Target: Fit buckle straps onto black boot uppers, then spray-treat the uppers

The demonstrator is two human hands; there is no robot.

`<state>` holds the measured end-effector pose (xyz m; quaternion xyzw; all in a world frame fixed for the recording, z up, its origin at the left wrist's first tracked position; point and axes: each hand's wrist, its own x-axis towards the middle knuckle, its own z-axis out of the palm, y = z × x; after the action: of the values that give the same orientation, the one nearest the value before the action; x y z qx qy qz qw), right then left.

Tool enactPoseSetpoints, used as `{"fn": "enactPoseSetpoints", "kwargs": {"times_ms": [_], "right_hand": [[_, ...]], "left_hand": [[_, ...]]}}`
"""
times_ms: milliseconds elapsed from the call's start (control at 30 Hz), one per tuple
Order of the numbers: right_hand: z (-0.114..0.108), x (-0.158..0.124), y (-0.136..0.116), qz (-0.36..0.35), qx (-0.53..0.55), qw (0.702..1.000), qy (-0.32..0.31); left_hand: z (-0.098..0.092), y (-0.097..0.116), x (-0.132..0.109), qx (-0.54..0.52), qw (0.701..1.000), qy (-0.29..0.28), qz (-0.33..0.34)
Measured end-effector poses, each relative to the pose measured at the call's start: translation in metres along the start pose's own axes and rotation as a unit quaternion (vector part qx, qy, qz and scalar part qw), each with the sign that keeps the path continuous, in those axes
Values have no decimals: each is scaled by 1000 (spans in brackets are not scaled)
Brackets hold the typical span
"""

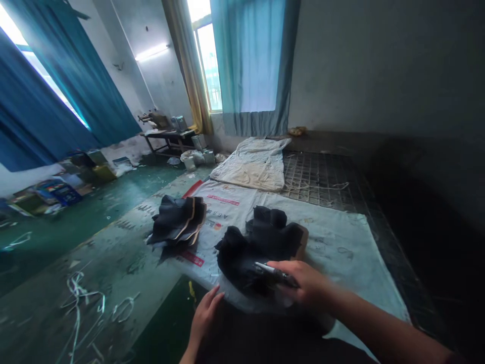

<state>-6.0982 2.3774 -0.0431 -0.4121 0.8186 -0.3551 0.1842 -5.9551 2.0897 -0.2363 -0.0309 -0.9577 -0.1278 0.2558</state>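
Note:
My right hand [303,283] is closed round a slim tool [271,270] with a silver pointed end and a dark handle; its exact kind is unclear. The tool points left over a pile of crumpled black fabric or leather pieces [242,253], some with tan edges. My left hand [206,313] is at the near edge of the sheet, left of my body, with its fingers stretched out and nothing visible in them. Farther left lies a second stack of black pieces [176,222] with tan edges, fanned in layers.
A white printed sack sheet [333,232] covers part of the low work surface. Behind it are a pale cloth sack [250,164] and a metal grid [314,177]. White cords [78,298] lie at left. A sewing machine [157,120] stands on a far table.

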Motion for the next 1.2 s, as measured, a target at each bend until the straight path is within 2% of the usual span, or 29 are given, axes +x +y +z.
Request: {"fn": "enactPoseSetpoints", "kwargs": {"times_ms": [233,300,367,500,633,767,967,1100,1200], "right_hand": [[-20,-25,17,9,34,999,-5],[-28,-34,25,32,60,998,15],[-35,-39,34,60,64,994,61],[-46,-29,51,126,1,977,170],[-54,-2,58,140,-75,967,198],[-57,23,55,105,-85,973,190],[-55,35,52,25,-13,990,141],[-56,38,57,58,-13,976,210],[-57,36,64,92,-48,962,251]], "left_hand": [[9,-11,2,-17,999,14,35],[12,-14,6,-14,999,14,33],[14,-14,13,-16,999,23,38],[9,-1,38,-29,996,39,81],[3,22,72,-15,993,25,117],[14,49,107,-21,981,-55,186],[38,99,148,-47,934,-255,248],[49,118,162,-33,902,-362,232],[57,120,167,-24,896,-393,206]]}}
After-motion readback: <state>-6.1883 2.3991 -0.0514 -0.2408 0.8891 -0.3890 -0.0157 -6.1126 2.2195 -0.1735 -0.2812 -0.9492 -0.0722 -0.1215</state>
